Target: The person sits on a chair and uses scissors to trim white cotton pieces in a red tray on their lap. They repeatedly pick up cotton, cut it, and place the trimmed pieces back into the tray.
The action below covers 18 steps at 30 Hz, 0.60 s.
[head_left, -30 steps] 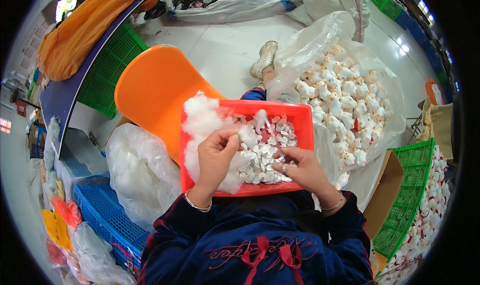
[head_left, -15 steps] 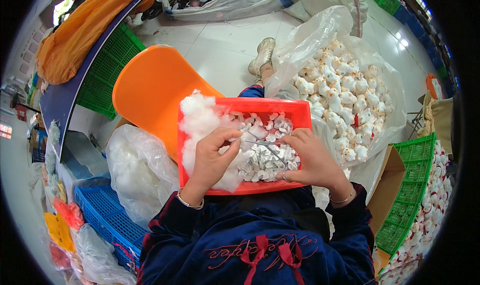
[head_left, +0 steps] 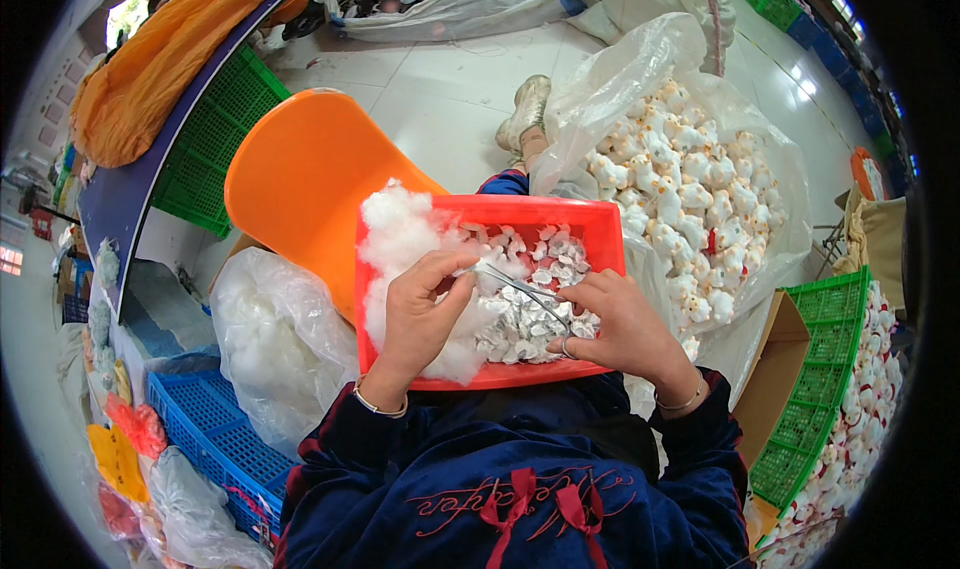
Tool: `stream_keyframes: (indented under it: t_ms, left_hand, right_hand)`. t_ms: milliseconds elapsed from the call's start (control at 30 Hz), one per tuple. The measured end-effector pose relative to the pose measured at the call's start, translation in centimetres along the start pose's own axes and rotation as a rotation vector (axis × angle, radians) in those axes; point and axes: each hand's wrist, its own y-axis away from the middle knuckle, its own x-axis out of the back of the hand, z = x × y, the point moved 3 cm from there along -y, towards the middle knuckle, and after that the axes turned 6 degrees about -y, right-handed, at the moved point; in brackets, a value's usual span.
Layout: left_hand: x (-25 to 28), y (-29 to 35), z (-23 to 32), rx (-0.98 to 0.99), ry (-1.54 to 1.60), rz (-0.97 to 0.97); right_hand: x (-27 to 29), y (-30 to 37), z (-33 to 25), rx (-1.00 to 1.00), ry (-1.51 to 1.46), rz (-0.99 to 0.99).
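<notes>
My right hand holds a long, thin metal tool with finger loops, which looks like forceps. Its jaws point left toward my left hand, whose thumb and fingertips are pinched together on something too small to make out. Both hands are over a red plastic bin at my lap. Fluffy white stuffing fills the bin's left side. Small white fabric pieces lie piled in its right side.
A clear bag of white plush pieces stands at the right, with a green crate nearer. To the left are an orange chair, a clear bag of stuffing and a blue crate.
The forceps' blades have come closer together and slant more down to the right. My right hand has turned slightly, and my left fingertips have shifted a little.
</notes>
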Motion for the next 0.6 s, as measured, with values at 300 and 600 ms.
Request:
stream_keyframes:
  t_ms: [300,600]
  left_hand:
    - [0.22,0.12,-0.03,0.039,0.061,-0.037]
    - [0.12,-0.03,-0.50,0.112,0.136,-0.086]
  right_hand:
    - [0.12,-0.27,-0.65,0.022,0.012,0.082]
    - [0.04,-0.30,0.14,0.093,0.007,-0.006]
